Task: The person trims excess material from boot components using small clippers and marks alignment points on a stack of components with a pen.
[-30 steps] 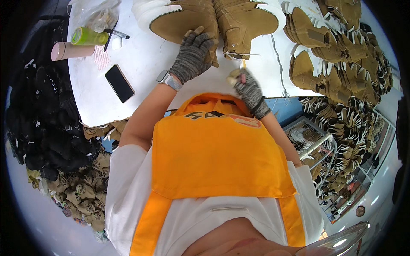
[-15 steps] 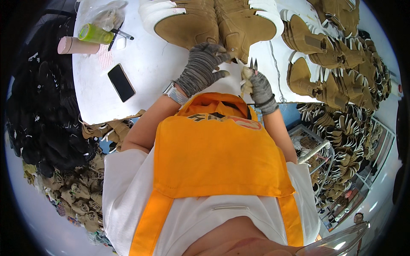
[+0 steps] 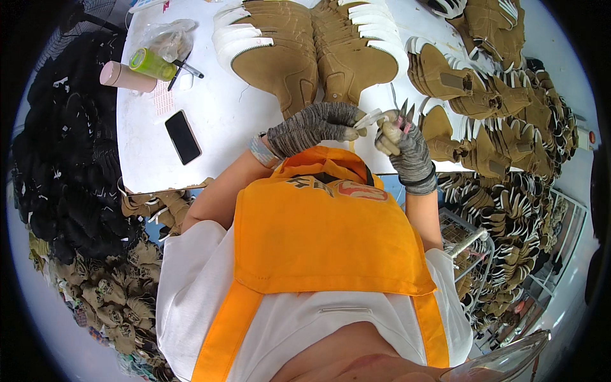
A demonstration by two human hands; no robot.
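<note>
My left hand (image 3: 317,129), in a grey knit glove, is closed with thumb and fingertips pinching a small white strip (image 3: 368,119). My right hand (image 3: 406,149), gloved alike, grips thread snips (image 3: 405,114) with pink on the handle, their dark blades pointing up and away from me. The right fingertips are close to the strip's far end; I cannot tell if they touch it. Just beyond my hands lie two stacks of brown shoe uppers with white linings, a left stack (image 3: 270,70) and a right stack (image 3: 347,63). My left hand covers the near tip of the stacks.
On the white table (image 3: 223,127) at left lie a phone (image 3: 183,137), a pink bottle (image 3: 127,77), a green bottle (image 3: 151,63), pens (image 3: 189,69) and a plastic bag (image 3: 170,39). More brown uppers (image 3: 445,79) fill the right side. Black pieces (image 3: 70,153) pile at far left. A wire cart (image 3: 468,245) stands at lower right.
Both hands have drawn back from the tip of the right stack, nearer me and to the right. The left hand, whose fingers were apart, now pinches the white strip. The snips stay in the right hand.
</note>
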